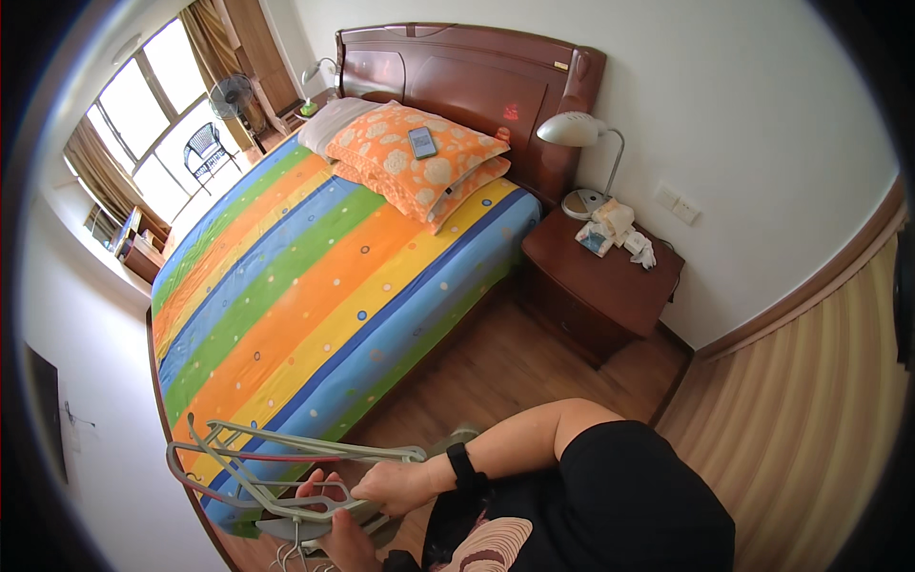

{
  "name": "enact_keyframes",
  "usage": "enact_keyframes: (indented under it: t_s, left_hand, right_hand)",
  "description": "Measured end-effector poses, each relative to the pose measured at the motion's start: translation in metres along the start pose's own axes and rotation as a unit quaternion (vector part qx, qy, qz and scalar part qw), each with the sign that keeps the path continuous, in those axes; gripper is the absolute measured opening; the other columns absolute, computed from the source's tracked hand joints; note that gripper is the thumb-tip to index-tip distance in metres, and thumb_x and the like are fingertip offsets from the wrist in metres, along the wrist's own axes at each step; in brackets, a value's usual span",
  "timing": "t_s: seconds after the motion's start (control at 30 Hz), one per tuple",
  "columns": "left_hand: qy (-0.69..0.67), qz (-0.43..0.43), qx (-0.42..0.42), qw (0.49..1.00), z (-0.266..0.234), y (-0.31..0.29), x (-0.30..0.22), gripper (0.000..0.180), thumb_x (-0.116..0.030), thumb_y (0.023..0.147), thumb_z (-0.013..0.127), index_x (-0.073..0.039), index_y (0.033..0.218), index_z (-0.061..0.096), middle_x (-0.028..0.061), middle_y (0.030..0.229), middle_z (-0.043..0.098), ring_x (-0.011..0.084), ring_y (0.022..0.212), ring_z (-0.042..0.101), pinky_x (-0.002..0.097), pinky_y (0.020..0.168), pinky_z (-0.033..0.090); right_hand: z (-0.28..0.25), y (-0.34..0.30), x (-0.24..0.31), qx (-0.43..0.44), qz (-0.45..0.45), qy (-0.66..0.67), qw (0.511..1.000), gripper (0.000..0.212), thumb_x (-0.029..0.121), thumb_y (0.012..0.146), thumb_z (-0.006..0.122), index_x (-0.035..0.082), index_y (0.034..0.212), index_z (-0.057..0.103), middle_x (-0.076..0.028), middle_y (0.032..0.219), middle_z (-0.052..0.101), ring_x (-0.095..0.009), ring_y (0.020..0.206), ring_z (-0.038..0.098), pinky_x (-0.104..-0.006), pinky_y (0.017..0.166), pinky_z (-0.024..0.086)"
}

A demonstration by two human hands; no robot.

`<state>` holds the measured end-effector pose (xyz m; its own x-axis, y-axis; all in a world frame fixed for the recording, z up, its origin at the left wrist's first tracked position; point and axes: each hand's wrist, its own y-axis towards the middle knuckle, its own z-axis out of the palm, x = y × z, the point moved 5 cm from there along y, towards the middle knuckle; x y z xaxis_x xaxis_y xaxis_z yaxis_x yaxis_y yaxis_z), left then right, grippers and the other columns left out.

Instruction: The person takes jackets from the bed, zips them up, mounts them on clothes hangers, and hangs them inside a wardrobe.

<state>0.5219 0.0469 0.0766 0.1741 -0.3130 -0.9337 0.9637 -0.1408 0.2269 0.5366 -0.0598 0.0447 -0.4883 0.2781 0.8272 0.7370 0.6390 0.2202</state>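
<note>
A bunch of grey-green clothes hangers (315, 444) is in front of me, low in the head view, with a reddish one among them. Several of their hooks point down toward the lower edge. My right hand (396, 486), reaching in from the right with a black watch on its wrist, is closed around the hangers' near end. Just below it, my left hand (351, 545) grips the same bunch near the hooks. Some of its fingers show between the hanger bars, and the rest are hidden behind the hangers.
A bed with a striped, colourful sheet (295, 296) lies ahead, with orange pillows (381, 157) and a phone (422, 143) on top. The nightstand (581, 267) to its right bears a lamp (572, 130) and tissue packs (610, 229). A striped curtain (801, 372) hangs at right.
</note>
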Motion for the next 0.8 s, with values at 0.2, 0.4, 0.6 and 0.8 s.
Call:
enact_keyframes:
  t_s: [0.2, 0.4, 0.6, 0.8]
  left_hand:
    - [-0.039, -0.004, -0.014, 0.999, 0.02, 0.022, 0.019, 0.048, -0.012, 0.084, 0.054, -0.004, 0.126, 0.033, 0.0148, 0.129, 0.036, 0.0283, 0.115, 0.041, 0.0406, 0.103, 0.026]
    - [-0.066, -0.044, -0.084, 0.993, 0.033, 0.037, 0.023, 0.067, -0.016, 0.072, 0.067, -0.005, 0.125, 0.028, 0.0172, 0.124, 0.04, 0.0279, 0.112, 0.044, 0.0413, 0.1, 0.032]
    - [0.047, -0.08, -0.042, 0.995, 0.033, 0.041, 0.019, 0.066, -0.002, 0.074, 0.06, -0.003, 0.129, 0.026, 0.0156, 0.129, 0.038, 0.0277, 0.113, 0.044, 0.0391, 0.098, 0.034]
    - [0.128, -0.087, -0.117, 0.981, -0.029, 0.037, 0.016, 0.042, 0.003, 0.083, 0.048, -0.004, 0.123, 0.04, 0.0108, 0.121, 0.046, 0.0182, 0.102, 0.05, 0.03, 0.089, 0.04]
  right_hand:
    - [-0.018, -0.006, -0.014, -0.011, 0.025, 0.007, 1.0, 0.021, 0.003, 0.058, 0.06, -0.001, 0.075, 0.05, -0.019, 0.074, 0.058, -0.037, 0.077, 0.056, -0.0428, 0.067, 0.045]
    - [-0.024, -0.006, -0.021, -0.03, 0.029, 0.036, 0.998, 0.021, 0.002, 0.059, 0.061, -0.002, 0.076, 0.049, -0.02, 0.075, 0.058, -0.038, 0.077, 0.056, -0.0426, 0.066, 0.046]
    - [-0.051, -0.003, -0.023, -0.073, 0.074, 0.15, 0.983, 0.02, 0.008, 0.066, 0.06, 0.004, 0.083, 0.051, -0.019, 0.076, 0.058, -0.036, 0.076, 0.057, -0.0409, 0.065, 0.045]
    - [-0.073, 0.024, -0.029, -0.063, 0.186, 0.148, 0.969, 0.025, 0.009, 0.065, 0.059, 0.001, 0.088, 0.054, -0.021, 0.084, 0.058, -0.037, 0.081, 0.056, -0.0402, 0.069, 0.045]
